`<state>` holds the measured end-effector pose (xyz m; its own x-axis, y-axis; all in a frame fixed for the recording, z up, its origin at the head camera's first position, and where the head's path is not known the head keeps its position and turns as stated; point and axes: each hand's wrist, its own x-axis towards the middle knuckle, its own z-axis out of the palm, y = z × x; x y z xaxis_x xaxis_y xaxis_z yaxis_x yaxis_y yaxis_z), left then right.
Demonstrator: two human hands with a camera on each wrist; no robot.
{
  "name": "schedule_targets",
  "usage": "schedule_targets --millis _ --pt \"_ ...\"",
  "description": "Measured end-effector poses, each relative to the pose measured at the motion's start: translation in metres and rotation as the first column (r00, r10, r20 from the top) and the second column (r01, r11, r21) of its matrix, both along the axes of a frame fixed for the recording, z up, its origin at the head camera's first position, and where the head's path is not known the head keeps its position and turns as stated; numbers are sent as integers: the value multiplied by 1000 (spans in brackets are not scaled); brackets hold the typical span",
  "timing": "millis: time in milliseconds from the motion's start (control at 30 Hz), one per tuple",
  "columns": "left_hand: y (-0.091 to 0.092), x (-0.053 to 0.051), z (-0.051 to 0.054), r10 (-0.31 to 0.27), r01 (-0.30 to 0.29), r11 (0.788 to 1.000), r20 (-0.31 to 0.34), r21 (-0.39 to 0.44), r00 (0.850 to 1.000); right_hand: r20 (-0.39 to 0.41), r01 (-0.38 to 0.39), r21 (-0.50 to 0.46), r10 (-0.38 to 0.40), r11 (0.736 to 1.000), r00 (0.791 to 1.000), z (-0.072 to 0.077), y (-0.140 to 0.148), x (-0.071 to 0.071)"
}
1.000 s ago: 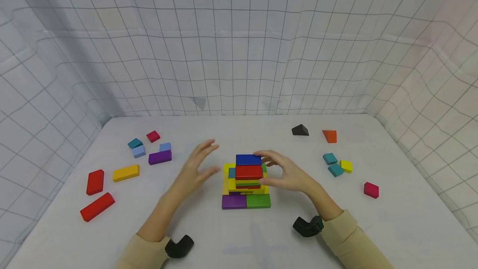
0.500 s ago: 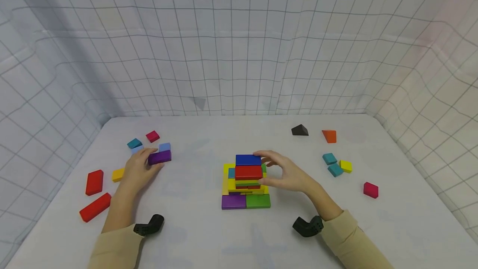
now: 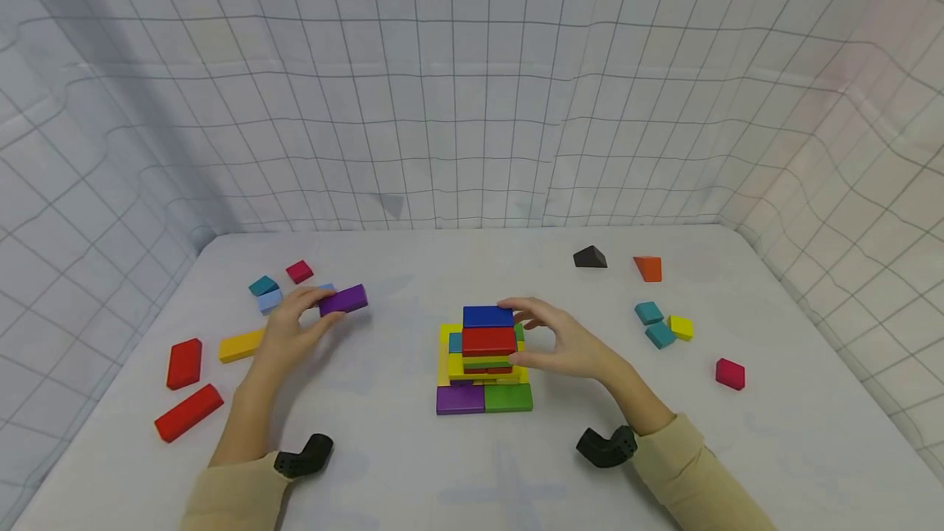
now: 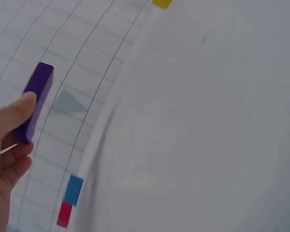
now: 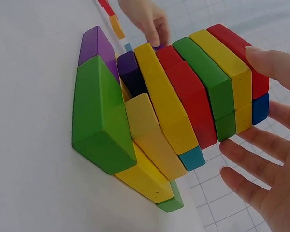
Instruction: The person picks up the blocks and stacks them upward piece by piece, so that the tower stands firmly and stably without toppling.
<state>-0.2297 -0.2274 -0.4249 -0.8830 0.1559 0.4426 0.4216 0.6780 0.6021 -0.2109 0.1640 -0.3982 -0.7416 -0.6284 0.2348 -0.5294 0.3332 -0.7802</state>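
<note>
Purple block shifted rightward, jutting from pinching left fingers; right fingers loosely curved round block stack.

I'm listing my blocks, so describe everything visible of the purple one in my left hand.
The purple block is long, rectangular and smooth, perhaps painted wood. Your left hand pinches it near one end; the other end is free. It seems held above the table, slanting in the head view, left of the stack.
</note>
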Motion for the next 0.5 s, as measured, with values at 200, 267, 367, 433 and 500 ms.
schedule_targets --millis 200,267,367,433,500 --pt "64 9 23 -158 177 975 -142 136 977 -4 5 0 -5 1000 1000 -1 -1 1" --pt "86 14 32 -205 227 963 -154 148 967 -2 4 -1 -4 1000 1000 -1 -1 1" --pt "115 27 48 -264 291 943 -168 160 950 -3 0 0 0 1000 1000 0 0 1" --pt "129 32 54 -297 326 931 -177 166 938 -4 1 1 -1 1000 1000 0 0 1" --pt "138 33 53 -323 356 917 -187 181 928 -11 4 3 -4 1000 1000 0 0 0"
